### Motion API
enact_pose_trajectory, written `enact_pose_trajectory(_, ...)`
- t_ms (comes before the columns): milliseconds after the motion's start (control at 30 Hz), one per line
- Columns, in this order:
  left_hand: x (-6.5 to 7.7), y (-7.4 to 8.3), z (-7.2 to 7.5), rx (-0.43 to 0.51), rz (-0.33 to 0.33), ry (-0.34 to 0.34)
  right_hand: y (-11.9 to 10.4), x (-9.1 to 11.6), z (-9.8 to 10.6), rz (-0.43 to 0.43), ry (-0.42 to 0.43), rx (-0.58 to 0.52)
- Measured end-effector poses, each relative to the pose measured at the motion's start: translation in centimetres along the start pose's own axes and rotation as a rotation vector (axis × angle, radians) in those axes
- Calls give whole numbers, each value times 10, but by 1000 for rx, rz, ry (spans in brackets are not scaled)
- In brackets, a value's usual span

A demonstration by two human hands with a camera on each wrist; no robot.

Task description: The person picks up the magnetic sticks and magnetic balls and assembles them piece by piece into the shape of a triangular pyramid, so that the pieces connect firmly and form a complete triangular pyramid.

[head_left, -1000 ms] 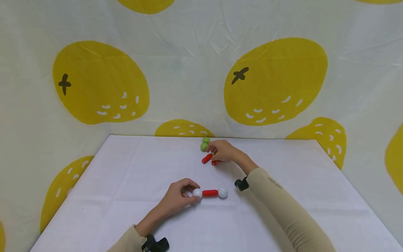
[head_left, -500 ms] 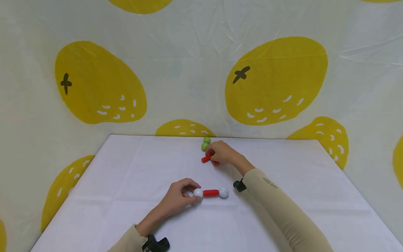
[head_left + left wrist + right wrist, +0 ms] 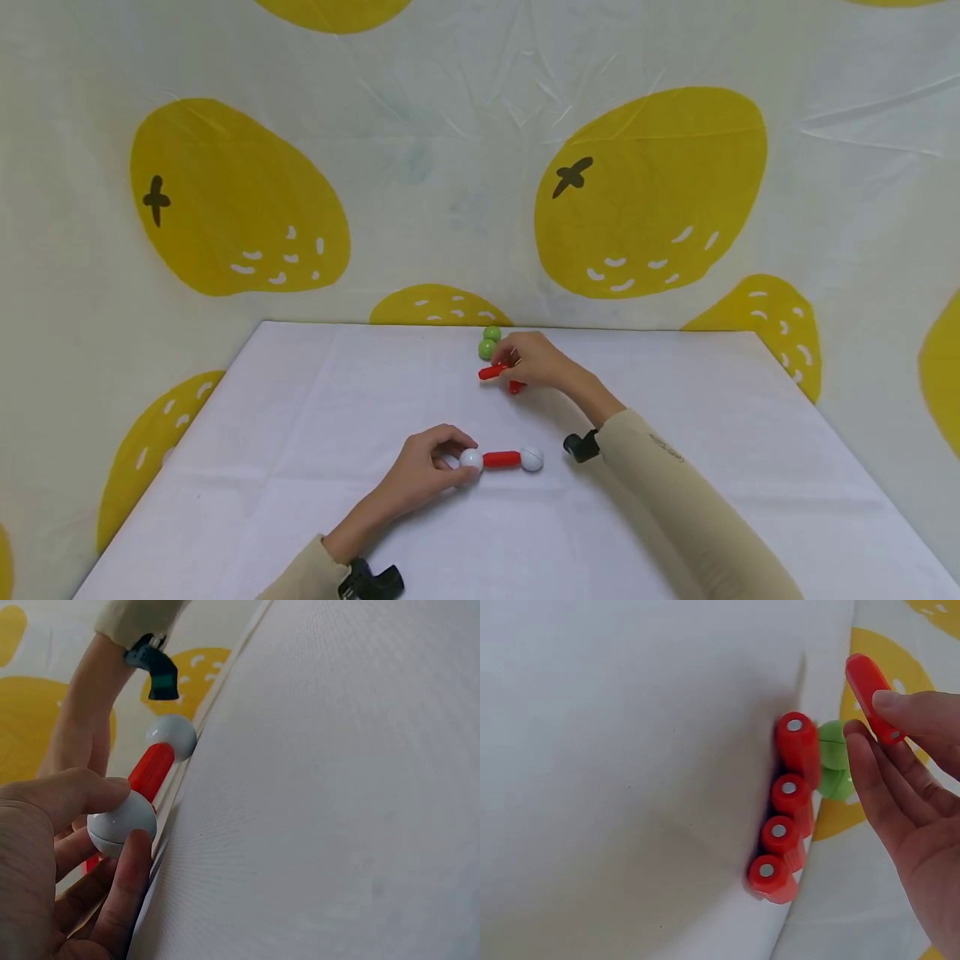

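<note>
My left hand (image 3: 422,468) grips a glossy white ball (image 3: 116,825) between thumb and fingers. From that ball a red rod (image 3: 501,460) runs to a second white ball (image 3: 532,459), all three joined in a straight line on the table. Farther back, my right hand (image 3: 538,361) pinches a loose red rod (image 3: 870,694), lifted clear of the others, with a small silver disc showing at its lower end. Below it, several red rods (image 3: 787,791) lie side by side in a row, silver discs at their ends. In the head view that hand mostly hides them.
Two green balls (image 3: 488,348) sit near the table's back edge, just left of my right hand. A white cloth covers the table (image 3: 337,400). Behind it hangs a pale curtain (image 3: 442,192) printed with large yellow fruit.
My right hand has picked up a red rod from the row and raised it, tilting it slightly. My left hand and the joined balls have stayed in place.
</note>
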State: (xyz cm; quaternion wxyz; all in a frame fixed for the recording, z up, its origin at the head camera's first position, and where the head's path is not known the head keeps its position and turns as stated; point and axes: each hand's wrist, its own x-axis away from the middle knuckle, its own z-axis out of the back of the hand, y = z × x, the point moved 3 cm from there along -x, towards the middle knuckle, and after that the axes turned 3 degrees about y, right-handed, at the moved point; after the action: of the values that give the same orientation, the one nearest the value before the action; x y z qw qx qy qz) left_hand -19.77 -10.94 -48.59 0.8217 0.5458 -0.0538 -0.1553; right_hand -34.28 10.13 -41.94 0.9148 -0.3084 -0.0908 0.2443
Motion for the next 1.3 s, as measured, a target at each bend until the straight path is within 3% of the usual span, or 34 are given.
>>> enact_pose_trajectory(267, -1, -1, -1, -23, 4, 1, -7, 34, 16, 69, 75, -108)
enact_pose_trajectory(467, -1, -1, -1, -23, 12, 2, -2, 59, 19, 82, 67, -223)
enact_pose_trajectory(700, -1, -1, -1, -41, 20, -2, 9, 81, 11, 19, 61, -372)
enact_pose_trajectory(967, 0, -2, 0, -19, 16, 2, 14, 86, -2, -42, 44, -611)
enact_pose_trajectory(1300, -1, -5, -1, -18, -17, 3, 15, 84, -11, -26, 28, -547)
